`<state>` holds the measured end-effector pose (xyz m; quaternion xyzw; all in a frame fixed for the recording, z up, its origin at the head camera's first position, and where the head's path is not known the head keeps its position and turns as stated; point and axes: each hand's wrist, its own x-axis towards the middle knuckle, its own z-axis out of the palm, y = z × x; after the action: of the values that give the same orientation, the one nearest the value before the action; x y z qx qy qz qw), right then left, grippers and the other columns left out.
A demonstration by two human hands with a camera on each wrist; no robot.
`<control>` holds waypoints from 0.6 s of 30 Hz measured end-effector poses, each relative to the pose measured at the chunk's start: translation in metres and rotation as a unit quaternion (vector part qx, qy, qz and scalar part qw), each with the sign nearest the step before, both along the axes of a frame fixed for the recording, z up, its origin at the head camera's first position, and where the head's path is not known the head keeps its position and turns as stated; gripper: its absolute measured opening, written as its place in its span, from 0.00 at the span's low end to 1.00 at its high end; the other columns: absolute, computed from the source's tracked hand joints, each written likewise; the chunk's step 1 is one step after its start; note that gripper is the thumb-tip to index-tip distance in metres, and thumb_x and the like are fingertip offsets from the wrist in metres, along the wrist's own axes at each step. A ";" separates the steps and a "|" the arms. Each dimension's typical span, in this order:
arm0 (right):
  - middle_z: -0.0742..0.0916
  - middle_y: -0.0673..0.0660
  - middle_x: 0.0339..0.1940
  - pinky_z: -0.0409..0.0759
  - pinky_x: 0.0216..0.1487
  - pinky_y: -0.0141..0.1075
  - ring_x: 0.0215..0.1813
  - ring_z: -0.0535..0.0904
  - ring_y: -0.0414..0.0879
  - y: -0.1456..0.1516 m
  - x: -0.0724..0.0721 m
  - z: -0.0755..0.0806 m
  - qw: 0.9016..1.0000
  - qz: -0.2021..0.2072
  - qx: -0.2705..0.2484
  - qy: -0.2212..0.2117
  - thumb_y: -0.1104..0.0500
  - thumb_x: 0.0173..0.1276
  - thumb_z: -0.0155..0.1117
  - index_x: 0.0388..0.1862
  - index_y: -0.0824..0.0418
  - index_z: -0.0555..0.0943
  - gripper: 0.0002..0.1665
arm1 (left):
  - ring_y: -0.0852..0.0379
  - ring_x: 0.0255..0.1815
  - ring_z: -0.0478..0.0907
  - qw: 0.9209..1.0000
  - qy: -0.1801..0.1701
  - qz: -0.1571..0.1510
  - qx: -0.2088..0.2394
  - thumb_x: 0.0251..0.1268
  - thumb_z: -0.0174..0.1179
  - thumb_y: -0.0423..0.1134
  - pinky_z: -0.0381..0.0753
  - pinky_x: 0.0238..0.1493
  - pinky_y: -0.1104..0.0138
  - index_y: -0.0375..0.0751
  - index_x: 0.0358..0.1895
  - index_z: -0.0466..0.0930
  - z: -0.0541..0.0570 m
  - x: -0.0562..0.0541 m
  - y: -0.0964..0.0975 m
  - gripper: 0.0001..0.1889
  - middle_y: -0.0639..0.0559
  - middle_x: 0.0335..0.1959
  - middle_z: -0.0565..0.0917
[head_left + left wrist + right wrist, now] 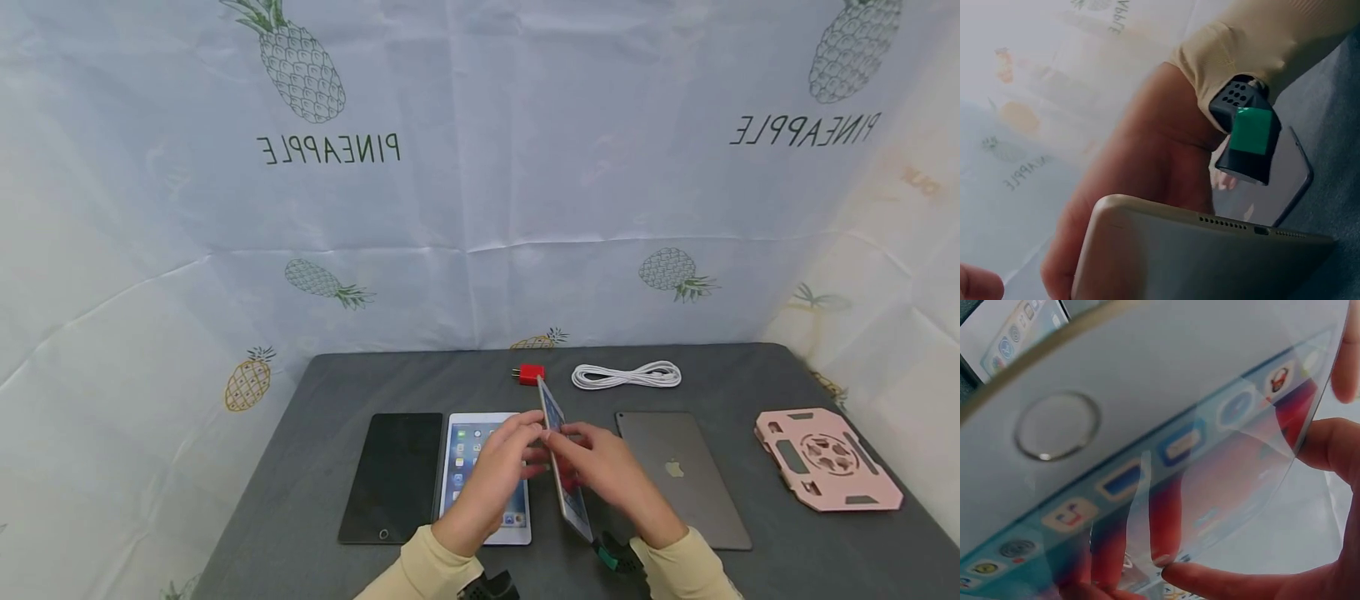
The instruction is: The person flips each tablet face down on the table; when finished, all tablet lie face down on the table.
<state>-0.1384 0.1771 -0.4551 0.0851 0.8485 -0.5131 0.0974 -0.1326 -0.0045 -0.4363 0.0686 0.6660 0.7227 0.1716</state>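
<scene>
Tablet [570, 492]: Held on Edge

The tablet is held near the middle of the bench [318, 417], between the left hand [495, 467] and the right hand [611, 468]. It is stood on a long edge, steeply tilted. Its long axis is directed away from the person, the far end being angled slightly to the left. The home button end is turned toward the person. The screen is faced to the right and the back to the left. Whether the lower edge is in contact with the bench cannot be told.

Both hands are brought in from the near side and met at the upper edge. The left hand is placed on the back side; its fingers are bent and the edge is gripped. The right hand is placed on the screen side, its thumb and fingers parted only by a small gap; the edge is gripped, and fingertip reflections are shown in the glass.

A white tablet [468, 442] is laid screen up under the left hand, with a black tablet [392, 479] just beside it. A grey tablet [678, 483] is laid back up, its left edge partly covered in view by the right hand. The pink case [828, 458] is placed farther right. A red plug [532, 374] and a coiled cable [626, 375] are set behind.
</scene>
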 end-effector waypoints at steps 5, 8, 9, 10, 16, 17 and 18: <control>0.93 0.61 0.52 0.94 0.45 0.46 0.45 0.92 0.47 0.005 0.001 0.005 1.000 0.001 -0.023 0.002 0.35 0.74 0.70 0.69 0.62 0.82 0.39 | 0.51 0.54 0.86 1.000 -0.016 -0.011 0.014 0.87 0.46 0.52 0.86 0.68 0.49 0.41 0.79 0.72 -0.003 0.001 0.002 0.28 0.43 0.65 0.82; 0.92 0.62 0.54 0.94 0.44 0.46 0.45 0.92 0.48 0.007 0.001 0.008 1.000 0.005 -0.029 0.009 0.36 0.74 0.70 0.70 0.62 0.81 0.39 | 0.51 0.55 0.87 0.999 -0.020 -0.016 0.019 0.88 0.45 0.53 0.86 0.68 0.51 0.38 0.79 0.71 -0.006 0.000 0.005 0.30 0.41 0.66 0.82; 0.92 0.62 0.54 0.94 0.44 0.46 0.45 0.92 0.48 0.008 0.002 0.009 0.999 0.007 -0.029 0.012 0.37 0.74 0.70 0.71 0.62 0.81 0.38 | 0.51 0.56 0.87 0.999 -0.020 -0.018 0.020 0.88 0.45 0.53 0.86 0.68 0.51 0.37 0.79 0.71 -0.008 0.000 0.006 0.30 0.41 0.67 0.82; 0.93 0.61 0.54 0.94 0.44 0.46 0.45 0.92 0.48 0.008 0.002 0.010 0.999 0.007 -0.028 0.014 0.37 0.74 0.71 0.71 0.62 0.81 0.38 | 0.51 0.56 0.87 0.999 -0.022 -0.019 0.019 0.88 0.45 0.54 0.86 0.68 0.51 0.36 0.79 0.71 -0.009 -0.001 0.007 0.31 0.41 0.67 0.82; 0.94 0.61 0.53 0.94 0.43 0.46 0.45 0.93 0.47 0.011 0.004 0.015 0.999 0.011 -0.007 0.036 0.38 0.73 0.73 0.69 0.61 0.84 0.36 | 0.53 0.52 0.88 0.999 -0.033 -0.021 0.017 0.88 0.44 0.54 0.87 0.66 0.51 0.35 0.76 0.73 -0.020 -0.002 0.014 0.30 0.42 0.64 0.84; 0.94 0.61 0.53 0.93 0.44 0.46 0.45 0.93 0.47 0.012 0.004 0.017 0.999 0.012 -0.003 0.039 0.38 0.73 0.73 0.68 0.60 0.84 0.36 | 0.53 0.51 0.88 0.999 -0.034 -0.021 0.018 0.88 0.44 0.53 0.87 0.66 0.50 0.35 0.75 0.74 -0.021 -0.002 0.014 0.29 0.42 0.63 0.84; 0.94 0.60 0.52 0.93 0.44 0.46 0.45 0.93 0.47 0.012 0.005 0.018 0.999 0.015 0.006 0.044 0.38 0.73 0.73 0.68 0.60 0.84 0.36 | 0.53 0.51 0.88 0.999 -0.034 -0.021 0.016 0.88 0.44 0.53 0.87 0.65 0.50 0.35 0.75 0.75 -0.022 -0.001 0.014 0.29 0.42 0.62 0.84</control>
<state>-0.1338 0.1891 -0.4372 0.0503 0.8563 -0.5097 0.0672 -0.1338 0.0099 -0.4586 0.0604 0.6465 0.7315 0.2080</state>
